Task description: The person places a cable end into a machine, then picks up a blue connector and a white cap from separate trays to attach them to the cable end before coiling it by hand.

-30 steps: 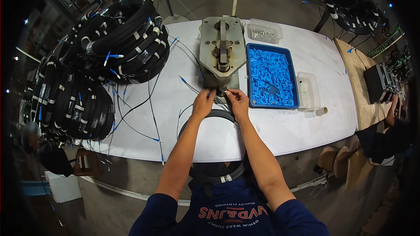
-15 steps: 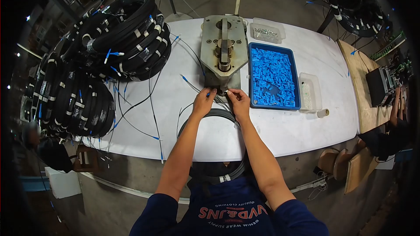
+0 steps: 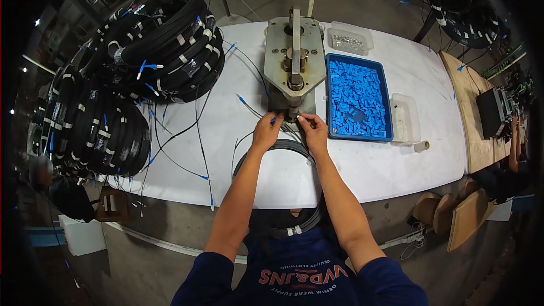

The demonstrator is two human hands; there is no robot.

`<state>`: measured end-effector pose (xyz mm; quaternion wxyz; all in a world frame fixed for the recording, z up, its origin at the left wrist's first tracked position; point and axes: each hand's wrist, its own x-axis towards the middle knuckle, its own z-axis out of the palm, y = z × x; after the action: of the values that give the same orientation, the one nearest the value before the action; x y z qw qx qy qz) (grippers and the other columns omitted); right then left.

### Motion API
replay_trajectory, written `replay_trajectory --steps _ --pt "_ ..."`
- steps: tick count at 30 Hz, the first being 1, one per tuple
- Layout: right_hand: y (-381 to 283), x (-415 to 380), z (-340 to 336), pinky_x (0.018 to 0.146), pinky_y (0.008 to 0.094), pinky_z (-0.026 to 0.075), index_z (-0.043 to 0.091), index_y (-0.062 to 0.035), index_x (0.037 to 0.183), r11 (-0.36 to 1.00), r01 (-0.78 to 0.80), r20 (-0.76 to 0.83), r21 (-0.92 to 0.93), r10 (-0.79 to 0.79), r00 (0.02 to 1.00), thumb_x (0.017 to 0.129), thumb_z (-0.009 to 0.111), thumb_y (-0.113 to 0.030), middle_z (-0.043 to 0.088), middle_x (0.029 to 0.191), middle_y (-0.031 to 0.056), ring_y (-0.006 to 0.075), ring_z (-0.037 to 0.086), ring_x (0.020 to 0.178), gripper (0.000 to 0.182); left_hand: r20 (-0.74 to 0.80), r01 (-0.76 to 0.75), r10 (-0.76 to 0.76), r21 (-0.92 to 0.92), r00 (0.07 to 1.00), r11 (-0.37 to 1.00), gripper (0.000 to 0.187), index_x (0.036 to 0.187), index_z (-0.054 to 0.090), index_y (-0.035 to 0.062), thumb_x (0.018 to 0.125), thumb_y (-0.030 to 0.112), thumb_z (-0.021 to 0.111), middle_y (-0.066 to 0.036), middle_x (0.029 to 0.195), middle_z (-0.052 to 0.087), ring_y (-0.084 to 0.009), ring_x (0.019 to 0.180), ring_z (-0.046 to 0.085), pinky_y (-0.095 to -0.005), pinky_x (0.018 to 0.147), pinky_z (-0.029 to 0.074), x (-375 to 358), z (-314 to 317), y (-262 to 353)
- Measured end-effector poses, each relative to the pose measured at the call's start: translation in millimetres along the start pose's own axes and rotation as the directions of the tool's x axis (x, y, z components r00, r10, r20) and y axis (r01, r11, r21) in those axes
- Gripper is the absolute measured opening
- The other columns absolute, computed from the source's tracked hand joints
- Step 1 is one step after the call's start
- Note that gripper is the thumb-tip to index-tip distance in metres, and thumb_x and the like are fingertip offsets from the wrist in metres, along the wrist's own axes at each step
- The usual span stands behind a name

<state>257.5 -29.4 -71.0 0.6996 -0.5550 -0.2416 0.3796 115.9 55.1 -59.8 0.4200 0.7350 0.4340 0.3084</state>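
A metal press stands on the white table, its ram down close to my fingertips. My left hand is closed at the left of the press foot, pinching a cable end with a blue connector. On the other side my right hand is closed in a pinch around a small white-tipped piece at the ram's base. Fingers and press hide most of this piece. A black cable coil lies below my wrists and hangs over the table's front edge.
Right of the press is a blue tray of small blue parts, with clear plastic boxes beside and behind it. Stacked black cable coils fill the left side, loose blue-tipped ends trailing. Another person's arm shows at far right.
The press lever has tipped up at its far end and the ram has come down, with the spring now hidden. Both hands stay at the press foot; the view has shifted slightly.
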Motion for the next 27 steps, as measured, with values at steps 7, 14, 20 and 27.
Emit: replay_trajectory --steps 7,14,20,27 --pt "1.3 0.8 -0.7 0.071 0.0180 0.047 0.069 0.0019 0.104 1.000 -0.004 0.003 0.008 0.004 1.000 0.090 0.073 -0.006 0.068 0.087 0.0020 0.0048 0.058 0.075 0.017 -0.050 -0.037 0.036 -0.030 0.998 0.999 0.036 0.091 0.062 -0.0027 0.098 0.033 0.061 -0.012 0.072 0.061 -0.0163 0.062 0.050 -0.0329 0.059 0.042 -0.1 2.3 -3.4" --pt "-0.2 -0.2 -1.9 0.076 0.0185 0.048 0.069 0.0005 0.107 0.999 -0.024 0.028 0.021 0.024 0.999 0.091 0.072 -0.006 0.069 0.093 0.0013 0.0054 0.060 0.083 0.017 -0.069 -0.073 0.072 -0.003 0.995 0.997 0.038 0.090 0.061 -0.0027 0.098 0.034 0.061 -0.014 0.071 0.059 -0.0189 0.060 0.051 -0.0345 0.059 0.042 -0.6 3.0 -4.1" --pt "1.0 0.6 -2.4 0.080 0.0191 0.049 0.068 0.0008 0.109 0.998 -0.045 0.034 0.041 0.043 0.998 0.092 0.071 -0.007 0.070 0.098 0.0028 0.0064 0.062 0.087 0.019 -0.071 -0.083 0.085 0.024 0.994 0.996 0.040 0.089 0.061 -0.0027 0.098 0.036 0.061 -0.016 0.071 0.059 -0.0218 0.060 0.051 -0.0360 0.059 0.043 -0.8 2.6 -2.7" --pt "-1.5 0.2 -1.7 0.063 0.0179 0.043 0.068 -0.0016 0.108 0.999 -0.052 0.034 0.009 0.052 0.998 0.094 0.069 -0.011 0.065 0.087 -0.0024 0.0027 0.053 0.071 0.017 -0.030 -0.051 0.053 0.045 0.998 0.998 0.040 0.093 0.062 -0.0029 0.099 0.036 0.057 -0.019 0.083 0.063 -0.0340 0.075 0.058 -0.0409 0.068 0.046 0.3 -0.3 0.8"
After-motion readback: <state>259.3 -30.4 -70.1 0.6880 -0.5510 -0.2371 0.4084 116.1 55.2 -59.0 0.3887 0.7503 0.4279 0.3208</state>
